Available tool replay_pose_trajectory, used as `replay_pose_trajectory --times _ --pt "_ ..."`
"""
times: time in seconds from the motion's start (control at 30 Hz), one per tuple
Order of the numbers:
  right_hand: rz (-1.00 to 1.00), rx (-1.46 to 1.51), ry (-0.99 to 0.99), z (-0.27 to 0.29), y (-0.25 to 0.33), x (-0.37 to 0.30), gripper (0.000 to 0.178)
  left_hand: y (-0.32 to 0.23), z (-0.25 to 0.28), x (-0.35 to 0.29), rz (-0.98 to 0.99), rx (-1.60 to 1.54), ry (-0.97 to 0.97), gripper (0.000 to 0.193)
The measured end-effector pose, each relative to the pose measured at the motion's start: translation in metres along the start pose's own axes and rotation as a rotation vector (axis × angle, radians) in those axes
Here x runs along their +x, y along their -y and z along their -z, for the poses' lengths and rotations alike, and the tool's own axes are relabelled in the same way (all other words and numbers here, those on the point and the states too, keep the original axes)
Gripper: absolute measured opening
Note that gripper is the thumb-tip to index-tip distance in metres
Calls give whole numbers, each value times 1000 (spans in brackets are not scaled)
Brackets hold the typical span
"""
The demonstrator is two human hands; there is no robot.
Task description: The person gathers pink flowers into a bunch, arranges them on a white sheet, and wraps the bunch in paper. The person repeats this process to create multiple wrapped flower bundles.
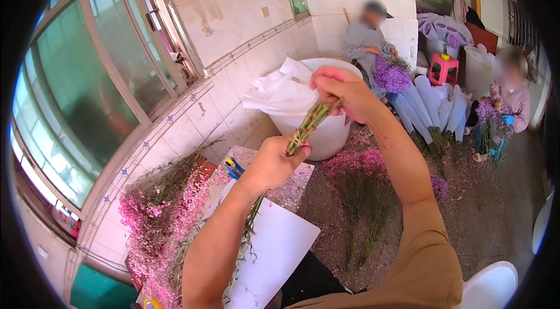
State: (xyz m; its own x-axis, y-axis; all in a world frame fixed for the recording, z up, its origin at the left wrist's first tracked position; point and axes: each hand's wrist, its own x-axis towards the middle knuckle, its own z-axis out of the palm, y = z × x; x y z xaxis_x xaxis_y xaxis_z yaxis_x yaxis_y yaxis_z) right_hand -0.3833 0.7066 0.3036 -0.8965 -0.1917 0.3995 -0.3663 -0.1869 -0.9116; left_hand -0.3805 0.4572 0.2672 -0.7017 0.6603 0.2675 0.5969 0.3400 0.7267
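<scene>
My left hand (279,162) is closed around a bunch of green flower stems (312,124), which slants up to the right in front of me. A thin tie seems to circle the stems just above my left fist. At the upper stem ends my right hand (344,92) is curled with its fingers bent; whether it grips the stem tips or a tie cannot be made out. Leafy stalks (249,233) run down behind my left forearm, which hides the bunch's heads. Under my arms lies a white paper sheet (280,245) on a petal-strewn work surface (294,183).
Pink flowers (151,216) are heaped at left, beside a blue-yellow cutter (234,167). Ahead stands a white tub (326,140) with white wrapping sheets (280,87). More pink bunches (361,175) lie on the floor. Two people handle purple flowers (391,74) near wrapped bouquets (431,105) and a pink stool (444,68).
</scene>
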Motion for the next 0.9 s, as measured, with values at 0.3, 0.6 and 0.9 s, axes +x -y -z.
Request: replay_pose_trajectory --times 0.3,0.6,0.9 --pt "477 -285 -245 -25 8 -29 15 -2 20 1 257 -321 23 13" --pt "295 -257 -295 -7 26 -16 17 5 -2 5 165 -144 10 17" --pt "845 -548 -212 -68 -91 -63 17 22 14 16 -18 2 -35 16"
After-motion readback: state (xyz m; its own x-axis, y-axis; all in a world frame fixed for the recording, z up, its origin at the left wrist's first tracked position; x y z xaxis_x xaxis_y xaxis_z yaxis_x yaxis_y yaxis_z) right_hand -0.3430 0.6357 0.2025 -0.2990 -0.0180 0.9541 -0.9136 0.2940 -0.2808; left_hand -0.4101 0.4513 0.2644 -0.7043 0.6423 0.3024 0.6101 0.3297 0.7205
